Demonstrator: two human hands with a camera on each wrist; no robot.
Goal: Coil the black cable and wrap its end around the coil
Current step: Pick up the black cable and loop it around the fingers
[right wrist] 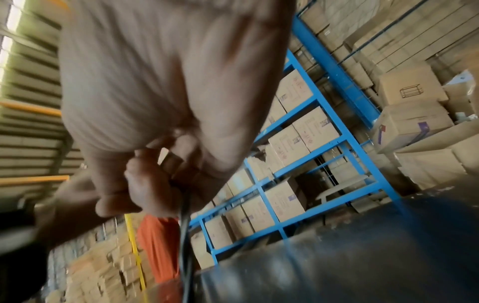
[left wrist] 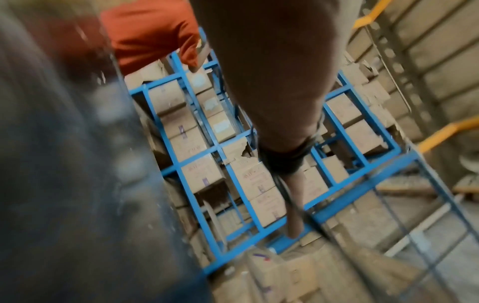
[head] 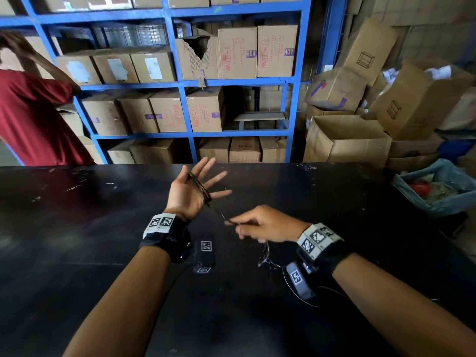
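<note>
1. We see the left hand (head: 192,188) up at centre frame in the head view, palm toward us, fingers spread and straight above the black desk (head: 77,240).
2. The black cable (head: 202,189) loops in several turns round that hand, crossing between the fingers and the palm; the left wrist view shows the same dark band (left wrist: 285,157) wrapped across the hand, though that picture is blurred.
3. From the coil a taut stretch of cable runs down and right to the right hand (head: 262,225), just right of centre.
4. The right hand has its fingers curled, pinching the cable at the fingertips; in the right wrist view we see the cable (right wrist: 185,225) drop out below the curled fingers (right wrist: 145,184).
5. A loose tail of cable (head: 265,256) hangs under the right hand toward the desk, near the wrist band; we cannot tell whether it touches the surface.
6. Both wrists wear black bands with square printed markers.
7. Behind the desk, blue shelving (head: 180,86) holds cardboard boxes (head: 237,52); more boxes are piled at upper right.
8. At the left edge stands a person in a red shirt (head: 31,119).
9. At the right edge, a bin with a blue liner (head: 443,186).
</note>
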